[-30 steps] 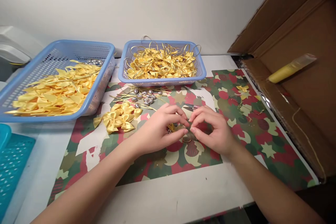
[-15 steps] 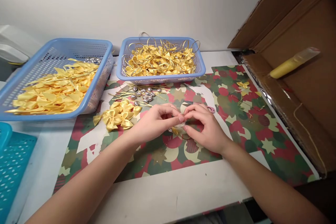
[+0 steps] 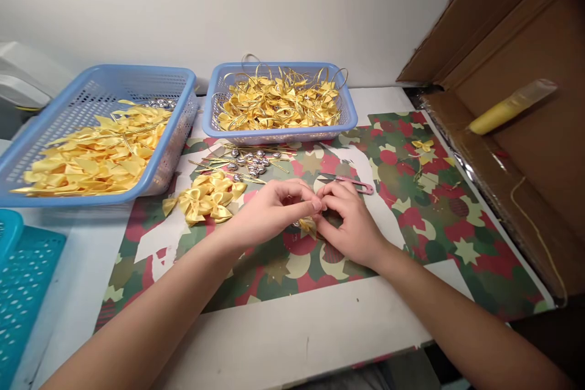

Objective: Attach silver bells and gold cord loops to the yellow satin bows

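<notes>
Fingertips touching, my left hand (image 3: 278,210) and my right hand (image 3: 350,222) meet over the patterned sheet. Both are closed in a pinch; what lies between the fingertips is too small to make out. A yellow bow (image 3: 307,226) with a silvery piece shows just below the fingers. Pink-handled snips (image 3: 361,185) lie behind my right hand. To the left of my left hand is a pile of yellow bows (image 3: 205,198), and behind it are silver bells (image 3: 251,164) among gold cords (image 3: 214,161).
Two blue baskets stand at the back: the left one (image 3: 95,200) holds yellow bows, the middle one (image 3: 278,133) bows with gold loops. A teal basket (image 3: 27,292) is at the left edge. Cardboard (image 3: 525,42) walls the right side, with a yellow tube (image 3: 507,111) on it.
My right hand has shifted slightly left, closer against my left hand, and more of the pink-handled snips now shows. The small yellow bow beneath the fingers is slightly more visible.
</notes>
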The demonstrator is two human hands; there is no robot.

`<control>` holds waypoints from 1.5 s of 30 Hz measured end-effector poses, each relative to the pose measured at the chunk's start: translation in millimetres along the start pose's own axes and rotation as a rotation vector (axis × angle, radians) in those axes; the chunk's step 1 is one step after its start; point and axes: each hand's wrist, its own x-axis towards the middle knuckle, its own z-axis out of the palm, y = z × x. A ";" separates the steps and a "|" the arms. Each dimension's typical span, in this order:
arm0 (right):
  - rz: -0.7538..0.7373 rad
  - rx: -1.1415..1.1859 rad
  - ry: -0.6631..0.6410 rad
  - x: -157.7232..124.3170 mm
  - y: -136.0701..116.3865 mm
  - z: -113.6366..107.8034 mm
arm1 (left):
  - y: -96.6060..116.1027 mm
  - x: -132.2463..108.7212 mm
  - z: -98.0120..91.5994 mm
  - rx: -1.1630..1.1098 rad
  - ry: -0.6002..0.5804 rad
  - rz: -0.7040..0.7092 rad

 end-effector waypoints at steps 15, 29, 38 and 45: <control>-0.069 -0.061 0.054 -0.8 0.6 0.3 | -1.4 -0.4 1.8 0.073 0.092 0.040; -0.006 0.044 0.087 -1.3 0.9 4.1 | -4.7 -1.3 3.2 0.108 0.134 0.089; -0.051 0.020 0.061 -2.3 2.0 6.4 | -3.6 -0.8 3.6 0.109 0.183 0.101; -0.071 -0.007 0.048 -2.7 -1.1 -0.8 | -3.2 -0.9 3.9 0.097 0.191 0.085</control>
